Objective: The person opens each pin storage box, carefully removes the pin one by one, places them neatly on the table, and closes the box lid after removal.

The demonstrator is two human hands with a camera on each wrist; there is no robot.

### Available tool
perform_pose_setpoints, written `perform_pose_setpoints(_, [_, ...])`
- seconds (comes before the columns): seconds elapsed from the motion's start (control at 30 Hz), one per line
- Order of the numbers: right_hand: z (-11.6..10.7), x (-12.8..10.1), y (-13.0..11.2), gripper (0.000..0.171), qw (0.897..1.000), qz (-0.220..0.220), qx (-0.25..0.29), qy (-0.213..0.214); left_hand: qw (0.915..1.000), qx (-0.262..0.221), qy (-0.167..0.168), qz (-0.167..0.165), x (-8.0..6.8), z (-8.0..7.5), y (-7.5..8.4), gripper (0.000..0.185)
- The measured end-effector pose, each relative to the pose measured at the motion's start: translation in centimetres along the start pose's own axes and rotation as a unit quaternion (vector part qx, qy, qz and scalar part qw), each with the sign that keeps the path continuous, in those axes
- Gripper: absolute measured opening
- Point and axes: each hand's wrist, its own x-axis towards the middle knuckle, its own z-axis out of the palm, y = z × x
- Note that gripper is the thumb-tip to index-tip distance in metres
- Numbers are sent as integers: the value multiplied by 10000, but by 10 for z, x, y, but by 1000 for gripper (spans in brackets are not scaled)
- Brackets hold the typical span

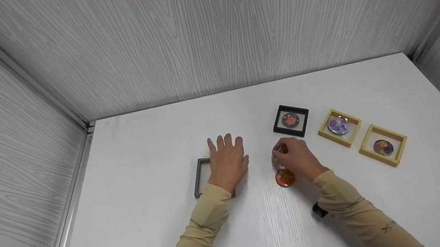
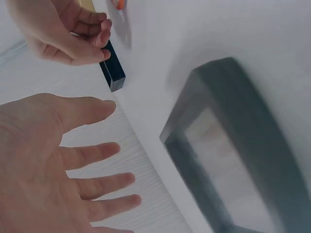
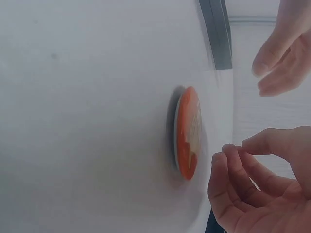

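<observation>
My left hand [image 1: 228,165] is held over a grey square frame [image 1: 198,178] with its fingers spread and nothing in them. In the left wrist view the palm of this hand [image 2: 39,155] appears apart from the frame [image 2: 257,131]. My right hand [image 1: 297,158] hovers just beyond a round orange badge [image 1: 285,178] lying on the table. In the right wrist view the fingers of that hand [image 3: 262,182] are loosely bent, the thumb close to the fingertips, with nothing visible between them. The glossy badge [image 3: 190,133] lies flat, apart from the hand.
A black frame [image 1: 276,122] around a round badge [image 1: 290,119] lies beyond my right hand. Farther right are two yellow frames, one with a purple badge [image 1: 338,125], the other with a dark badge [image 1: 383,147]. Wood-grain panels [image 1: 212,29] bound the white table [image 1: 139,155].
</observation>
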Motion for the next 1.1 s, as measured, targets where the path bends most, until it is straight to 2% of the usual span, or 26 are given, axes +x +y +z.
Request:
perform_pose_setpoints(0.13, [-6,-4,5,24,9996,262,104,-33,9995,103,-96,295,14,0,3,45])
perform_pose_setpoints(0.4, [-12,-9,16,29,9993,282,233,111,9956,141,-551,750,31,5,13,52])
perform_pose_setpoints(0.77, [-18,-16,22,39,9972,394,90,632,9815,-417,-1349,1293,57,11,25,59])
perform_pose_setpoints(0.97, [-21,-17,27,51,9951,650,177,716,9772,-320,-1505,1460,73,11,36,62])
perform_pose_setpoints(1.1, [-22,-19,30,56,9941,662,256,815,9747,-247,-1577,1562,82,12,44,63])
